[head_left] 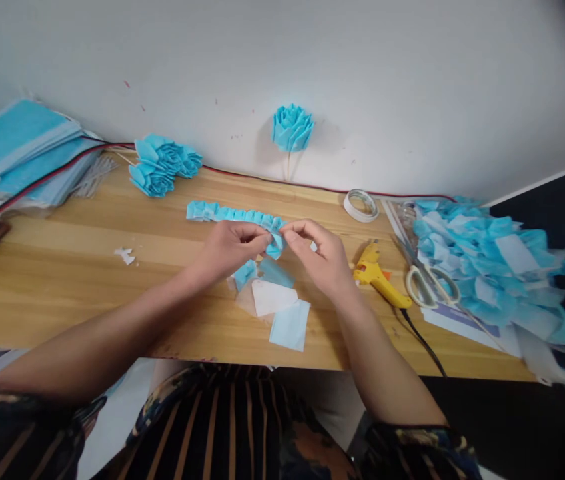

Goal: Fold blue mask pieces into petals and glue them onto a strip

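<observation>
Between my two hands is a small folded piece of blue fabric (275, 247), shaped like a petal. My left hand (235, 245) pinches its left side with thumb and forefinger. On its right side, the fingertips of my right hand (317, 250) are closed on it too. Just behind my hands lies a row of folded blue petals (235, 213). Loose white and pale blue fabric squares (290, 325) lie on the table below my hands, partly overlapping. To the right of my right hand rests a yellow glue gun (380, 277) on its side.
White-handled scissors (432, 283) and a big heap of blue fabric pieces (502, 260) lie at the right. A tape roll (361, 205) is behind the glue gun. Finished blue flowers (160, 165) lie at back left, by stacked blue sheets (17, 143). One flower (292, 128) stands against the wall.
</observation>
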Demonstrator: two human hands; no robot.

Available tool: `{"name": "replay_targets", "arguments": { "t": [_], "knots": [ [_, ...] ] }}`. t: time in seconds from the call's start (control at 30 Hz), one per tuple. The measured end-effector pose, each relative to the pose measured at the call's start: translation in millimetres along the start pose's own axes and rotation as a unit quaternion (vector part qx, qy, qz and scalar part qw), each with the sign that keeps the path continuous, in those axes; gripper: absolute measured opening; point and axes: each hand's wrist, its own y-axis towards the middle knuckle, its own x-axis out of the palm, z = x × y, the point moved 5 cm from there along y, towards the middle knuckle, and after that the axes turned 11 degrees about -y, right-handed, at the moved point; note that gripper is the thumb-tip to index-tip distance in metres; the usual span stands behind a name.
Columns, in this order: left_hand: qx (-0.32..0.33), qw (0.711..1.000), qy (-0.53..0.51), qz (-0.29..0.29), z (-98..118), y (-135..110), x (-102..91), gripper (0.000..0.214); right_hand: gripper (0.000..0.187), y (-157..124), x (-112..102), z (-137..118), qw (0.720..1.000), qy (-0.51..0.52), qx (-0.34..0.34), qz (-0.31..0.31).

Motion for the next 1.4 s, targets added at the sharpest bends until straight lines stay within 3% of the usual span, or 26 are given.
{"name": "replay_targets", "arguments": {
  "t": [0.23,0.37,0.5,0.73,0.93,1.17,1.4],
  "knots": [
    [0.015,0.999,0.019,0.026,-0.5,1.3,-3.8,0.026,0.002,-2.2,-7.5,-15.5,0.993,-0.08,-0.061,0.067],
    [-0.006,1.0,-0.004,0.025,-1.1,1.9,-3.0,0.023,0.02,-4.6,-2.4,-22.4,0.978,-0.154,-0.125,0.064],
    [-0.024,0.999,-0.025,0.015,-2.4,2.4,-1.1,0.023,0.017,-5.4,0.8,-20.8,0.966,-0.193,-0.148,0.083],
    [-0.053,0.998,-0.032,-0.01,-1.4,2.3,1.3,0.027,0.014,-4.6,-0.2,-16.0,0.968,-0.168,-0.15,0.107],
    [-0.071,0.993,-0.083,-0.034,-7.9,3.5,0.8,0.028,0.02,-2.9,-2.2,-14.3,0.984,-0.088,-0.132,0.081],
    [-0.088,0.977,-0.186,-0.053,-12.1,4.3,3.3,0.026,0.022,-2.8,-5.5,-15.3,0.977,-0.116,-0.157,0.085],
    [-0.077,0.979,-0.182,-0.051,-12.2,5.8,2.6,0.03,0.023,-4.9,-1.8,-18.0,0.961,-0.162,-0.202,0.098]
  ]
}}
